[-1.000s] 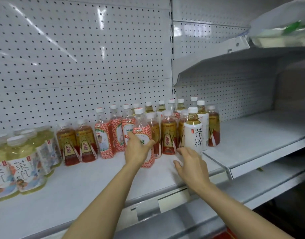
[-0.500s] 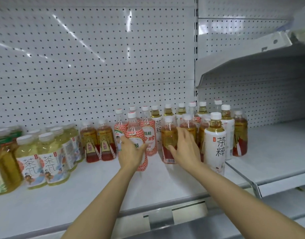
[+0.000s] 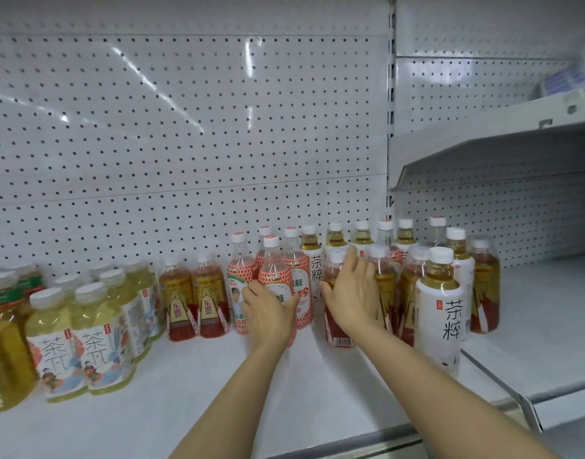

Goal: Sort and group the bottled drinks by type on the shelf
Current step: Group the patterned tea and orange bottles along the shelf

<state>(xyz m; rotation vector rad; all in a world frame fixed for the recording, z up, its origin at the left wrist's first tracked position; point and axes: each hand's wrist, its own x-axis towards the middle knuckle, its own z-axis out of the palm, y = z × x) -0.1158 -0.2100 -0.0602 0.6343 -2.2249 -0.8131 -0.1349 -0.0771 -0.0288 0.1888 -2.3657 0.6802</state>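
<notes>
My left hand [image 3: 268,314] grips a red-patterned lychee bottle [image 3: 274,276] standing upright on the white shelf [image 3: 218,392], just in front of three similar bottles [image 3: 296,276]. My right hand [image 3: 349,293] wraps round an amber drink bottle [image 3: 336,329] with a red base, at the left edge of a mixed cluster. A tall white-labelled tea bottle [image 3: 438,309] stands at the front right of that cluster. Two amber bottles [image 3: 195,299] stand left of the lychee group.
Pale yellow-green tea bottles [image 3: 79,339] and darker green-capped bottles [image 3: 3,342] crowd the shelf's left end. A perforated back panel [image 3: 185,144] rises behind. To the right are a separate lower shelf [image 3: 542,326] and an overhanging upper shelf [image 3: 499,154].
My right hand reached from the shelf front to the amber bottle and closed round it. My left hand kept hold of the lychee bottle. The view shifted left.
</notes>
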